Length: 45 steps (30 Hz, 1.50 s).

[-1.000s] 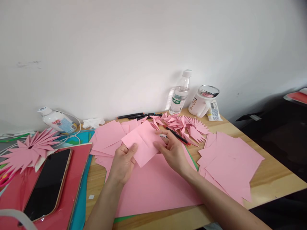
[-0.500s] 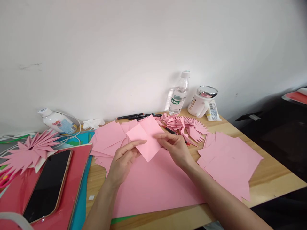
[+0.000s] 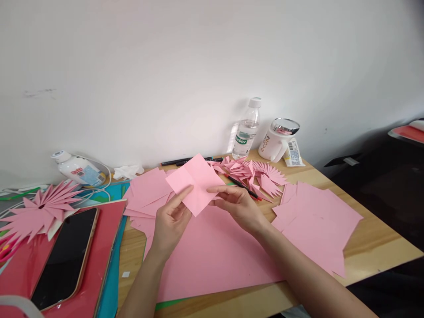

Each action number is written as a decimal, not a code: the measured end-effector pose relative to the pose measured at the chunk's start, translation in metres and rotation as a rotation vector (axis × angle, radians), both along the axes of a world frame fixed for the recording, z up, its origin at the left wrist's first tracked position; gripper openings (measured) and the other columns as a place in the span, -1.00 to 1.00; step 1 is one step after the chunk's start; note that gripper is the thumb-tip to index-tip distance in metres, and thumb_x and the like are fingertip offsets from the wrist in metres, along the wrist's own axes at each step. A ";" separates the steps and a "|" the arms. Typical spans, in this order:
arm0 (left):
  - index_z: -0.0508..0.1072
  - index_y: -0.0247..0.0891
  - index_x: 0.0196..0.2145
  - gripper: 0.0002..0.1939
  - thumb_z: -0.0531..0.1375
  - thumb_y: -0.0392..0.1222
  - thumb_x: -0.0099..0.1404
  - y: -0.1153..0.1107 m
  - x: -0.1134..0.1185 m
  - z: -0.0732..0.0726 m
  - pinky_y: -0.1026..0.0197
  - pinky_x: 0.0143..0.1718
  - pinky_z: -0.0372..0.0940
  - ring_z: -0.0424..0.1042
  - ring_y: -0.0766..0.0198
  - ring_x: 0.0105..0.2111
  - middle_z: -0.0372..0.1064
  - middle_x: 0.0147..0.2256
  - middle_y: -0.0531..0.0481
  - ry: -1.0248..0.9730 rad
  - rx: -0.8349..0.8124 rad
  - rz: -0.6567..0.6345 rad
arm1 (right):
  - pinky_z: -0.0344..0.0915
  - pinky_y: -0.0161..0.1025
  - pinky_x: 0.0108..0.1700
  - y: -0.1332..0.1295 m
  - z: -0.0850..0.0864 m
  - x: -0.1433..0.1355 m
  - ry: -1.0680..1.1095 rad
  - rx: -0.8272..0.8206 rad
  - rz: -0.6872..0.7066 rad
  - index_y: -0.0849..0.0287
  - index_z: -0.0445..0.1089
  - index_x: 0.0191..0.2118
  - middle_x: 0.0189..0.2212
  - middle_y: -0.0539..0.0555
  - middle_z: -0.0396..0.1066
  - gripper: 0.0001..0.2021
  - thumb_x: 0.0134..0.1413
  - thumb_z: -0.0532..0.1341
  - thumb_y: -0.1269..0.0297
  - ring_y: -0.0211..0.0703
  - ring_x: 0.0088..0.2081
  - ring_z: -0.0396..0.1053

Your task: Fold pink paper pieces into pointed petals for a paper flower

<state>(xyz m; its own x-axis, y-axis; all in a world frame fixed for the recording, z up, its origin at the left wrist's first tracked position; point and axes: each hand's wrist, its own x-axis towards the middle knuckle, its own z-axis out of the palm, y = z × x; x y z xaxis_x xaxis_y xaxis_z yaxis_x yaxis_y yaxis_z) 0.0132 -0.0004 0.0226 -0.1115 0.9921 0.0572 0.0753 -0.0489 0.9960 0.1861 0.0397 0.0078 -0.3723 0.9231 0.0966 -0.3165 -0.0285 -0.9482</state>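
A square of creased pink paper (image 3: 197,181) is held up between my two hands, one corner pointing at me. My left hand (image 3: 172,221) pinches its lower left edge, thumb on top and fingers curled behind. At the right corner my right hand (image 3: 240,205) grips the sheet with thumb and fingertips; part of those fingers is hidden. Beneath lies a large pink sheet (image 3: 218,260). Loose pink squares (image 3: 152,187) are piled left of the hands, and more pink squares (image 3: 318,225) spread out to the right.
Folded pink pieces (image 3: 261,172) and black pens (image 3: 185,161) lie behind. By the wall stand a water bottle (image 3: 247,130) and a white mug (image 3: 278,139). Leftward are a phone (image 3: 66,258), a fanned pink paper form (image 3: 49,205), a white bottle (image 3: 77,168) and scissors (image 3: 8,247).
The pink square has shifted slightly left and its raised fold has been spread flatter. Both hands moved a little left with it, still gripping.
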 end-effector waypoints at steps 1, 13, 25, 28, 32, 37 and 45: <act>0.43 -0.16 -0.04 -0.57 0.25 -0.17 0.10 0.000 0.000 0.001 0.14 0.03 0.22 0.31 0.08 0.02 0.36 0.00 -0.08 0.000 -0.006 -0.004 | 0.30 -0.10 -0.06 0.000 0.000 -0.001 -0.031 0.023 -0.003 0.03 0.49 -0.25 -0.21 0.02 0.46 -0.78 -0.11 0.28 0.37 -0.16 -0.18 0.38; 0.55 -0.15 -0.22 -0.66 0.32 -0.18 -0.03 0.002 -0.008 0.004 0.12 -0.16 0.37 0.44 0.02 -0.14 0.51 -0.23 -0.06 0.074 -0.017 -0.115 | 0.39 -0.23 -0.22 0.000 0.003 -0.001 -0.099 0.022 0.009 0.13 0.54 -0.42 -0.39 0.02 0.52 -0.84 -0.28 0.38 0.37 -0.17 -0.32 0.45; 0.58 -0.21 -0.31 -0.71 0.35 -0.18 -0.07 0.000 0.005 -0.004 0.27 -0.29 0.40 0.49 0.16 -0.36 0.54 -0.36 -0.02 0.002 0.069 0.185 | 0.30 -0.26 -0.34 -0.005 0.002 -0.009 -0.220 0.055 -0.188 0.17 0.48 -0.50 -0.50 0.03 0.47 -0.86 -0.17 0.32 0.20 -0.21 -0.43 0.37; 0.37 -0.18 0.02 -0.34 0.37 -0.22 -0.09 -0.001 0.010 -0.006 0.33 -0.34 0.39 0.48 0.25 -0.43 0.52 -0.44 0.04 -0.063 0.062 0.306 | 0.28 -0.29 -0.39 -0.010 0.002 -0.015 -0.146 0.037 -0.202 0.20 0.38 -0.53 -0.55 0.00 0.41 -0.81 -0.18 0.33 0.20 -0.26 -0.49 0.34; -0.12 -0.07 0.25 0.03 0.36 -0.26 -0.06 -0.001 0.017 -0.005 0.31 -0.33 0.39 0.49 0.27 -0.42 0.51 -0.42 0.05 -0.189 0.076 0.318 | 0.27 -0.31 -0.42 -0.014 0.001 -0.020 -0.024 -0.049 -0.239 0.15 0.21 -0.41 -0.63 -0.10 0.34 -0.70 -0.22 0.36 0.25 -0.29 -0.54 0.33; -0.02 -0.07 0.20 -0.09 0.34 -0.27 -0.03 0.001 0.021 -0.002 0.20 -0.24 0.39 0.49 0.23 -0.30 0.48 -0.24 -0.02 -0.317 0.078 0.264 | 0.31 -0.30 -0.41 -0.016 0.005 -0.020 -0.018 -0.056 -0.261 0.05 0.08 -0.05 -0.55 -0.12 0.37 -0.40 -0.23 0.37 0.26 -0.27 -0.52 0.37; 0.42 -0.32 -0.30 -0.70 0.34 -0.20 -0.01 0.001 0.016 -0.011 0.23 -0.32 0.34 0.46 0.27 -0.40 0.48 -0.43 0.00 -0.344 -0.054 0.166 | 0.36 -0.27 -0.44 -0.015 0.008 -0.017 -0.219 -0.033 -0.268 0.07 0.14 0.05 -0.40 -0.02 0.43 -0.32 -0.26 0.37 0.18 -0.21 -0.49 0.43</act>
<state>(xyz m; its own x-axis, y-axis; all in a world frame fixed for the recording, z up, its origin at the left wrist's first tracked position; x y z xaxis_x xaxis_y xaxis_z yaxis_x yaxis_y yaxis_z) 0.0294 0.0006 0.0115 -0.2749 0.9594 -0.0634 -0.2609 -0.0110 0.9653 0.1691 0.0247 0.0161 -0.1247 0.9921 0.0101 -0.1059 -0.0032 -0.9944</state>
